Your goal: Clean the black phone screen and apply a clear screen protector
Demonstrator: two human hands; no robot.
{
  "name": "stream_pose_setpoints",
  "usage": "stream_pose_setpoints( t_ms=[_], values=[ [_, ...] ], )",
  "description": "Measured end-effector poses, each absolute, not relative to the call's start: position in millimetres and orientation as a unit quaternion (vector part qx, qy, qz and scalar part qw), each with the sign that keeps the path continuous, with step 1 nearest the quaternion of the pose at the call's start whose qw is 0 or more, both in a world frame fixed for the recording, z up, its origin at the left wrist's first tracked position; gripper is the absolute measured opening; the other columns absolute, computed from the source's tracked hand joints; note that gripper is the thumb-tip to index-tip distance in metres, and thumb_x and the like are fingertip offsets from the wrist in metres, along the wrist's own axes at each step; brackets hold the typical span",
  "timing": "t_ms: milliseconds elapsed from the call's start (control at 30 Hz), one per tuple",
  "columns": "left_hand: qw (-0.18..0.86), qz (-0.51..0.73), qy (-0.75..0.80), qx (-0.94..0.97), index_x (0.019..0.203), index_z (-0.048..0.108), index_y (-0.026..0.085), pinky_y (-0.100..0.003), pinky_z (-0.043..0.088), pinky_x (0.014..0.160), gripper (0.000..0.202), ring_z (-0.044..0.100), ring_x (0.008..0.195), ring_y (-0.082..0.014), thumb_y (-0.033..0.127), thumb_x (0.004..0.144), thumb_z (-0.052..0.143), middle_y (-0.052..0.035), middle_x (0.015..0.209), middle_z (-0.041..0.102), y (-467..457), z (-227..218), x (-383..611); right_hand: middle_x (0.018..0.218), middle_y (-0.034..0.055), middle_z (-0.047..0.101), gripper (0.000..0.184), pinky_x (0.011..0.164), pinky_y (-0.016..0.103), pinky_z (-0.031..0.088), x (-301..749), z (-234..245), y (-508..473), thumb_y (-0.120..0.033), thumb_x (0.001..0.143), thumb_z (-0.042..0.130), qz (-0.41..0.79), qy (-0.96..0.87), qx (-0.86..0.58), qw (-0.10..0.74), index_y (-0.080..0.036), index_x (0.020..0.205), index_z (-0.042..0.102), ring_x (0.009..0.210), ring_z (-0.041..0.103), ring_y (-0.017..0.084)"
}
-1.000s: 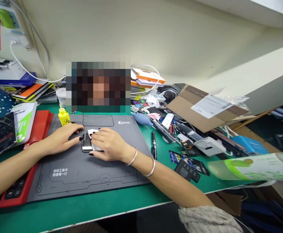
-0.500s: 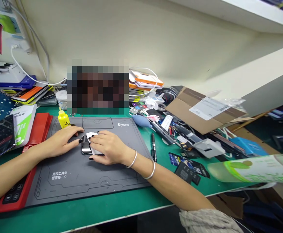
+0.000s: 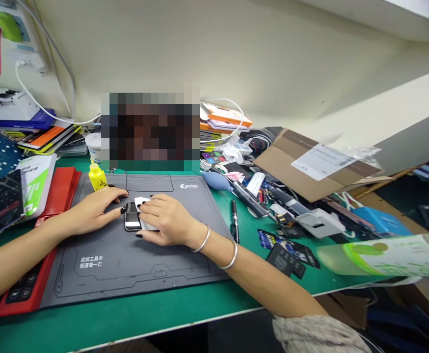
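- Step in hand, by the look of it: right hand (image 3: 166, 220) pressing a white cloth-like sheet (image 3: 143, 208) onto a small silver-edged phone (image 3: 131, 218); wiping or peeling, cannot tell.
- Next move calls for holding the phone steady while working the sheet.
- Left hand (image 3: 89, 211) spread, fingertips at the phone's left edge; right hand spread, pressing down, no pinch seen.
- Phone lies flat mid-way on a gray rubber repair mat (image 3: 144, 267), on the green desk (image 3: 185, 304).
- Counts: one phone, one sheet, one yellow squeeze bottle (image 3: 97, 179), one black pen (image 3: 234, 220), two silver bangles (image 3: 201, 239).

Plain cream wall (image 3: 200, 54), green workbench (image 3: 144, 314)
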State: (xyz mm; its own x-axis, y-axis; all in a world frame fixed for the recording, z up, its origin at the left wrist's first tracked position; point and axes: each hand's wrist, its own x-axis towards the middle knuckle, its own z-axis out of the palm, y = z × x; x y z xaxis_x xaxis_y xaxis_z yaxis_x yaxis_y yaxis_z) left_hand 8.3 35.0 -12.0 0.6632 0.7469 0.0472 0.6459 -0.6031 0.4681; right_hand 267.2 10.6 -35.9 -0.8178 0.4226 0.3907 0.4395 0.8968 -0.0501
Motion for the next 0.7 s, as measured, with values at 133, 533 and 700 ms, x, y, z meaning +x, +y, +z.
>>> stream_pose_setpoints(
  t_ms=[133,533,700],
  values=[
    [0.212,0.123,0.390,0.887,0.134,0.050,0.017,-0.045,0.049,0.100,0.049,0.063,0.110,-0.0276,0.048,0.097,0.042,-0.0157,0.130,0.062,36.2,-14.3,7.9,0.113,0.0142,0.075,0.041,0.096,0.044,0.048,267.2,-32.1,7.8,-0.048,0.099,0.051,-0.001,-0.969,-0.162,0.185,-0.013,0.106,0.071,0.109,0.067,0.027],
    [0.201,0.115,0.395,0.889,0.134,0.050,0.017,-0.047,0.048,0.103,0.051,0.061,0.115,-0.0294,0.049,0.096,0.042,-0.0154,0.133,0.062,36.4,-15.1,7.0,0.107,0.0159,0.076,0.039,0.096,0.046,0.046,266.1,-32.4,9.4,-0.046,0.099,0.050,-0.023,-0.954,-0.232,0.188,-0.014,0.096,0.071,0.099,0.069,0.027],
    [0.203,0.119,0.393,0.889,0.133,0.051,0.017,-0.045,0.049,0.102,0.051,0.061,0.114,-0.0288,0.052,0.097,0.042,-0.0149,0.130,0.063,36.3,-14.5,8.2,0.134,0.0155,0.066,0.040,0.107,0.046,0.040,263.0,-27.2,4.8,-0.043,0.100,0.051,0.002,-0.979,-0.148,0.140,-0.014,0.122,0.065,0.130,0.056,0.027]
  ],
)
